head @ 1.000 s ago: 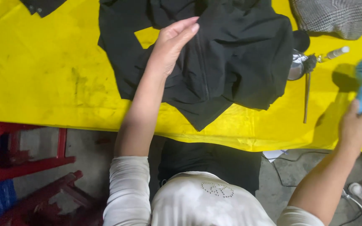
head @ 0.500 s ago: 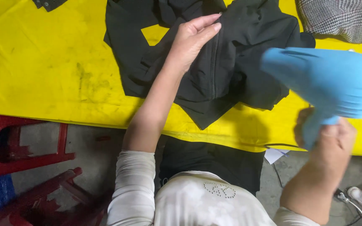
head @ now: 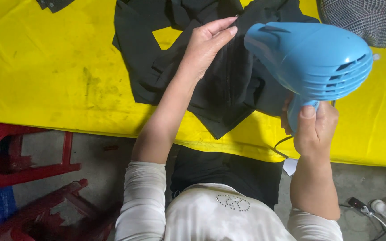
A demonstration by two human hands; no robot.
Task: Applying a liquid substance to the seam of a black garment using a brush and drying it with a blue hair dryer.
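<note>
A black garment (head: 228, 85) lies crumpled on the yellow table cover (head: 45, 80). My left hand (head: 206, 44) rests flat on the garment, fingers together and stretched toward its zipper line. My right hand (head: 311, 127) grips the handle of a blue hair dryer (head: 309, 58), held above the garment's right part with its nozzle pointing left toward my left fingertips. The dryer hides part of the garment and the table behind it.
A grey checked cloth (head: 367, 20) lies at the table's far right corner. A dark fabric scrap (head: 52, 4) sits at the top left. Red plastic stools (head: 27, 160) stand on the floor at the left. Cables and a plug (head: 376, 207) lie on the floor at the right.
My right hand has lifted the blue dryer from the table's right side up and leftward over the garment. My left hand stayed on the black cloth.
</note>
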